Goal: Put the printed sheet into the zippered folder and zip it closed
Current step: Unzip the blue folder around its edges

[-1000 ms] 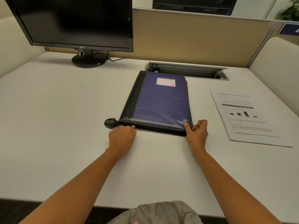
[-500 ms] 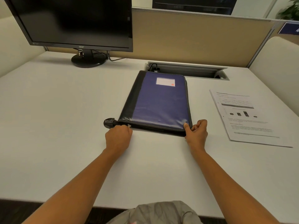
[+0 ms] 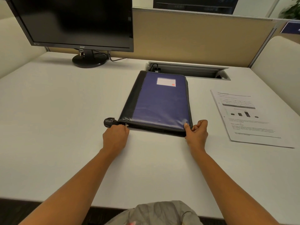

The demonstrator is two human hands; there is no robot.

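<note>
Opening the zippered folder (image 3: 160,103): closed flat on the desk (image 3: 65,111) at my 12 o'clock, nothing inside yet as far as I can judge.

Left hand (image 3: 115,137) is curled tight at the folder's 7 o'clock corner, over the zip pull (image 3: 126,125); the pinch itself is hidden under the knuckles. Right hand (image 3: 197,133) pinches the 5 o'clock corner, thumb on top, the other fingers folded in. Printed sheet (image 3: 248,117) lies flat at the folder's 3 o'clock, apart from it. To do this well: brace the cover with the right hand, draw the pull along the zip line rather than upward, slow at the corner, and run it fully round before lifting the cover.
</note>
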